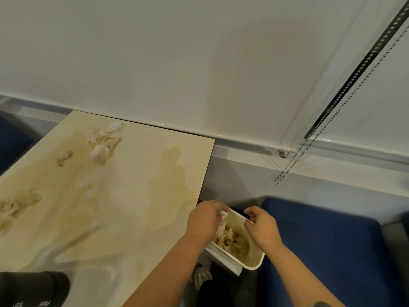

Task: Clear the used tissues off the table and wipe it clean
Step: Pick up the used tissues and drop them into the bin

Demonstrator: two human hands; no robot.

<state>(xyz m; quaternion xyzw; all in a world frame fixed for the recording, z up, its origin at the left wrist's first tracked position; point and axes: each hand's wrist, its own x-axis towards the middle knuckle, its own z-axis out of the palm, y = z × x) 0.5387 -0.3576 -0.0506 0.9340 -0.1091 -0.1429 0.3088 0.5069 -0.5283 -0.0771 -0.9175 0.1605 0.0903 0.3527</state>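
- Cream surface (124, 196) runs up to a white wall, wet tan stains across it; your hands sit off its right edge over a white bin (254, 262).
- Your left hand (204, 220) is curled at the bin's near rim, fingertips pinching a small white scrap of tissue (223, 212).
- Your right hand (261, 229) has curled fingers pinching the bin's far rim.
- Soggy tissues in the bin (228, 238) are piled just below both hands.
- Used tissues (104, 140) lie clumped near the surface's far end, well apart from your hands.
- Small stained scrap (64, 158) sits just left of that clump.
- More crumpled tissues (15, 207) lie at the left edge of the surface.
- Black item (33, 289) rests on the near left corner; what it is, cannot tell.
- Blue seat (321, 251) lies right of the bin.
- Bead chain (332, 111) hangs at the wall, upper right.
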